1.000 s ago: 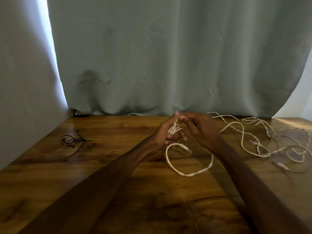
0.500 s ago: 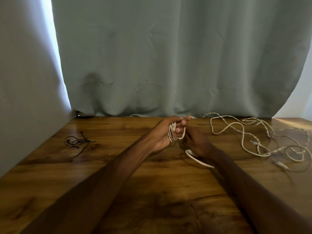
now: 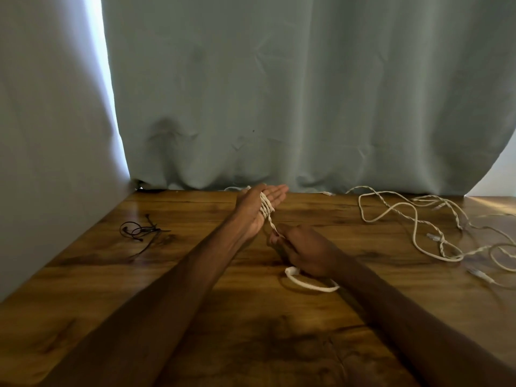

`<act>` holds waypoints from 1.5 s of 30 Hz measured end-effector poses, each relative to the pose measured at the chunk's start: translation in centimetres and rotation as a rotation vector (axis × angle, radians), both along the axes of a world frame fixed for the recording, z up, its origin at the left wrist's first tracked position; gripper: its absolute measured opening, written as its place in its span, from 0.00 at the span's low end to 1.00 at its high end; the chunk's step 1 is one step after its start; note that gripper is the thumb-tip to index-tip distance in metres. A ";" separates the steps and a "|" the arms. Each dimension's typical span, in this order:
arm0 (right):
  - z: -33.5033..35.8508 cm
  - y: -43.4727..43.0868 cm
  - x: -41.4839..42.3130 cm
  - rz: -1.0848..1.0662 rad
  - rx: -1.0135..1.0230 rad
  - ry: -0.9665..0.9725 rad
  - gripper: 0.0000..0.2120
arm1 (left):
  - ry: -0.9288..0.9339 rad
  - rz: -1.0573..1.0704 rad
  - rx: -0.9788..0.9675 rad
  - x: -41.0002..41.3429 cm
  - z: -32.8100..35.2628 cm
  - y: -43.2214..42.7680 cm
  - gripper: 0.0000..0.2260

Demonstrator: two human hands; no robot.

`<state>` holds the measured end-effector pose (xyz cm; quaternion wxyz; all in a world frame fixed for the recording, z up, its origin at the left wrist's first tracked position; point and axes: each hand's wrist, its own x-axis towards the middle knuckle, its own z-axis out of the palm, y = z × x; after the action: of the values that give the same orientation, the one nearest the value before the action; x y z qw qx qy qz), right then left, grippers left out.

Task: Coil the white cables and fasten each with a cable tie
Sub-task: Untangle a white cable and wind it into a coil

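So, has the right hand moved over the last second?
Yes. The right hand has drawn back toward the person, away from the curtain, pinching the white cable wound round the left hand.

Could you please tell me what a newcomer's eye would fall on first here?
The left hand, held up with straight fingers at the middle of the wooden table, has a white cable wound in several turns around it. Just below, the right hand pinches the strand leading off that coil. More loose white cables sprawl at the table's right, and dark cable ties lie at its left.
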<state>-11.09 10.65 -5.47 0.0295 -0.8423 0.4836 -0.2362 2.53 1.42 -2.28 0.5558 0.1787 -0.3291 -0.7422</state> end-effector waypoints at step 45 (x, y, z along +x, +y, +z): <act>4.1 0.1 -5.5 -0.287 -0.374 -0.501 0.10 | -0.763 -0.365 -0.556 -1.1 -0.3 3.4 0.16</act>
<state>-16.63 10.72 -1.39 -0.0413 -0.6725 0.5232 -0.5219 1.46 4.84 -2.54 0.2837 0.2219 -0.7197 -0.5936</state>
